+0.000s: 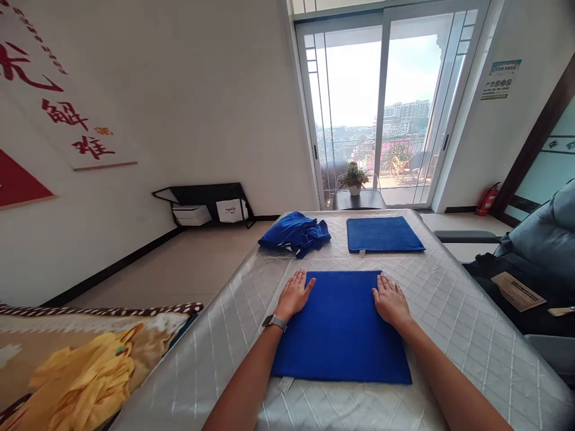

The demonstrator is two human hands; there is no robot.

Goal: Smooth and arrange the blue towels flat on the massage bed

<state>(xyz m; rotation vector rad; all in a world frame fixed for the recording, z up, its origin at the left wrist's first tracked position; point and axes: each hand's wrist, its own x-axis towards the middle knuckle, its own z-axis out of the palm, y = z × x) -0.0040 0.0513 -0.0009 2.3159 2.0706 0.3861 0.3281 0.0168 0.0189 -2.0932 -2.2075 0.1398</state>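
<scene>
A blue cloth (342, 329) lies flat and squared in front of me, a white tag showing at its near left edge. My left hand (294, 294), with a watch on the wrist, rests flat on its left edge near the far corner. On the opposite edge my right hand (392, 299) lies flat too, fingers stretched out. Beyond them, to the right, is a second flat blue cloth (384, 234) with a tag. A crumpled blue cloth (294, 232) sits in a heap at the far left.
The cloths lie on a quilted silvery cover (458, 323) over a table. Yellow fabric (96, 377) is heaped at lower left. A black bag (489, 287) and grey chair (548, 221) stand at right. Behind the table is a potted plant (354, 179).
</scene>
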